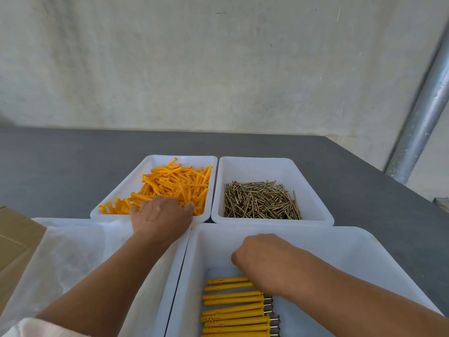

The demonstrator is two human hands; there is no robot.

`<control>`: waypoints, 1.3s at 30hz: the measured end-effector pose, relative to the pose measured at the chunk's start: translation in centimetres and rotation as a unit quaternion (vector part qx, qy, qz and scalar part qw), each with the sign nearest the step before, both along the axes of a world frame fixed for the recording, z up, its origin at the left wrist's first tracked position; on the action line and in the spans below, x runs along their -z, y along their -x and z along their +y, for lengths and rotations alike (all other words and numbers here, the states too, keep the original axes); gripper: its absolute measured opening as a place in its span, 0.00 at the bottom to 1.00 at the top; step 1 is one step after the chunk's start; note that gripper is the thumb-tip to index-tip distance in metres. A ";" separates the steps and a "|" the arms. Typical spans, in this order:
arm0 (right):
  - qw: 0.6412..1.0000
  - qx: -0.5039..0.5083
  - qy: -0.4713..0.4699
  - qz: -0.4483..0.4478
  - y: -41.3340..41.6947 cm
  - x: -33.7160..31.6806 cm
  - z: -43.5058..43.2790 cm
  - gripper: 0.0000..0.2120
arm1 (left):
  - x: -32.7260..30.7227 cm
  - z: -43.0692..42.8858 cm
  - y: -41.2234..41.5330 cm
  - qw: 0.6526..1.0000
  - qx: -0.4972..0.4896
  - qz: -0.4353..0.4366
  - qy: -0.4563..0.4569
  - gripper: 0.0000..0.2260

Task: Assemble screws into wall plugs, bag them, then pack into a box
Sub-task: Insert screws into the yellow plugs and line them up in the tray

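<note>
A white tray at the back holds a pile of loose orange wall plugs. My left hand reaches over its near rim, and the fingers curl down into the pile around plugs. To its right, a second white tray holds brass screws. In the near right tray, assembled plugs with screws lie in a row. My right hand is at the far end of that row, fingers curled down on the head end of the topmost assembled plug. Both hands' fingertips are hidden.
A near left tray holds clear plastic bags. A brown cardboard box sits at the left edge. The trays stand on a dark grey table against a pale wall, with a metal pole at right.
</note>
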State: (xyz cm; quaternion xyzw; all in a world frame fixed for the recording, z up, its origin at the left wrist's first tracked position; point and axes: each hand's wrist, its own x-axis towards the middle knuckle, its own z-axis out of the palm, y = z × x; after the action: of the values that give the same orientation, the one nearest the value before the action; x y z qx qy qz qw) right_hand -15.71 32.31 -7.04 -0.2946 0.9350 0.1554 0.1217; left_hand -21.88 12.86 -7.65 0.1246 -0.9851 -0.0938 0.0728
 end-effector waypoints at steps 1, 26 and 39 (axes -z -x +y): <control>1.000 -0.005 -0.005 0.000 0.0 -0.1 0.0 0.10 | 0.0 0.0 0.0 1.000 -0.001 0.002 -0.001 0.23; 0.973 -0.011 0.224 0.060 0.2 -2.8 1.2 0.11 | -0.6 0.9 -0.3 0.967 0.058 0.236 -0.082 0.12; 0.928 0.213 0.294 0.083 6.3 0.4 6.1 0.25 | -2.0 1.7 -0.7 0.915 0.083 0.316 -0.238 0.08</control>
State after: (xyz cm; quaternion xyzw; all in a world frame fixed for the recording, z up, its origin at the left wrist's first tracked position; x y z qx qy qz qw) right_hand -22.06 38.44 -7.42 -0.0972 0.9863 -0.1321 -0.0186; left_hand -21.17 14.53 -5.62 0.0195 -0.8661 -0.3659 0.3401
